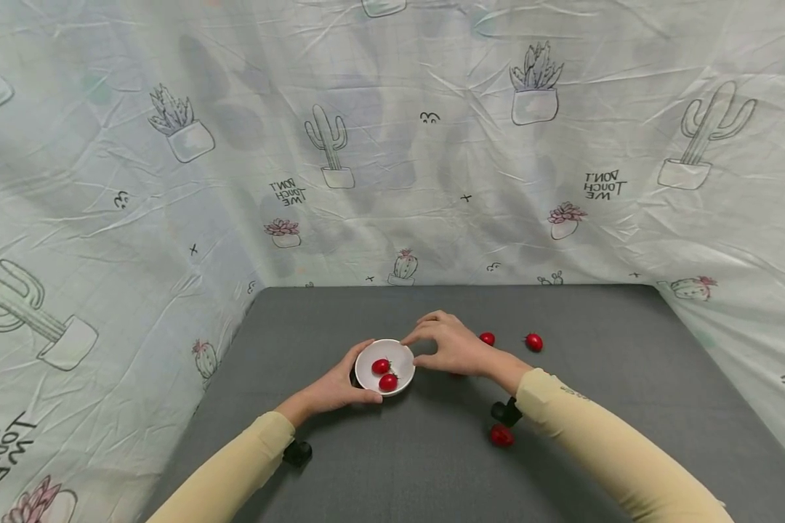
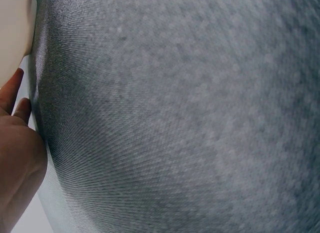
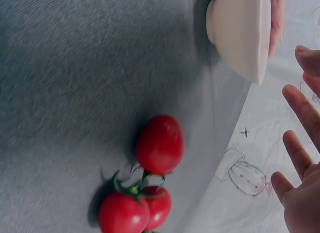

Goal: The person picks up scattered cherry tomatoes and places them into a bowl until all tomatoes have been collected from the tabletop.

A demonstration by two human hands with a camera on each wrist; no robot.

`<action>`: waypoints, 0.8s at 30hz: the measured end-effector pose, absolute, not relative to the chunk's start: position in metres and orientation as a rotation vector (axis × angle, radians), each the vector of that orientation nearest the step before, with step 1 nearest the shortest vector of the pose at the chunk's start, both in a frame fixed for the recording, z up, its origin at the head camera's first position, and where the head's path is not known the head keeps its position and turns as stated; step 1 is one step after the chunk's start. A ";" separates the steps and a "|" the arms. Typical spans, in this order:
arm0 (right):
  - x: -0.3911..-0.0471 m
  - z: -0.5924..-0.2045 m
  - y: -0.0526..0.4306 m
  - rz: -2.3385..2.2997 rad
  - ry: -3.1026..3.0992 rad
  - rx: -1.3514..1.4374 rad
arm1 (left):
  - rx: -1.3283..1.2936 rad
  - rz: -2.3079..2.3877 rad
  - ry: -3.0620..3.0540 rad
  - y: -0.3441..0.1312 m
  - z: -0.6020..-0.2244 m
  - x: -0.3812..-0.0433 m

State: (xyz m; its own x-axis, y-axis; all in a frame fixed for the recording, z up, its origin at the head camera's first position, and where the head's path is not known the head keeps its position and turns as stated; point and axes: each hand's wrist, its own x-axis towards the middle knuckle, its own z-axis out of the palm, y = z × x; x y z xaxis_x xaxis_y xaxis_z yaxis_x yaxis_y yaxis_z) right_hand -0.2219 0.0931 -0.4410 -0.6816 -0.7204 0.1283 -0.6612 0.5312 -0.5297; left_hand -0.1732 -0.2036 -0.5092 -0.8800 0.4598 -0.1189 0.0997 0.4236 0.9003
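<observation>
A small white bowl point(image 1: 371, 354) stands on the grey table with two red cherry tomatoes point(image 1: 388, 383) inside. My left hand point(image 1: 333, 385) grips the bowl from its left, thumb on the near side and fingers round the far side. In the left wrist view, that hand's fingers point(image 2: 11, 93) lie close under the bowl's curved wall point(image 2: 12, 33). Beside the right rim is my right hand point(image 1: 454, 345), its thumb and fingers spread apart. The right wrist view shows those fingers point(image 3: 302, 108) with nothing between them, and the bowl point(image 3: 240, 33) just beyond.
More cherry tomatoes lie on the table point(image 1: 366, 305) to the right: one beyond my right wrist point(image 1: 487, 338), another farther right point(image 1: 533, 342), one near my right forearm point(image 1: 501, 435). Another is mostly hidden under my right hand. A printed curtain point(image 1: 392, 145) hangs behind and at both sides.
</observation>
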 end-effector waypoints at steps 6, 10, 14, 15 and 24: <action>-0.223 -0.441 0.107 -0.871 2.677 -1.141 | 0.481 1.446 2.339 -0.204 -0.510 -0.174; -0.225 -0.443 0.117 -0.895 2.710 -1.119 | 0.482 1.441 2.350 -0.205 -0.510 -0.174; -0.226 -0.447 0.128 -0.915 2.735 -1.093 | 0.491 1.437 2.361 -0.205 -0.510 -0.174; -0.226 -0.447 0.131 -0.921 2.738 -1.085 | 0.495 1.440 2.358 -0.205 -0.510 -0.174; -0.225 -0.447 0.161 -1.032 2.759 -1.005 | 0.502 1.435 2.359 -0.204 -0.510 -0.174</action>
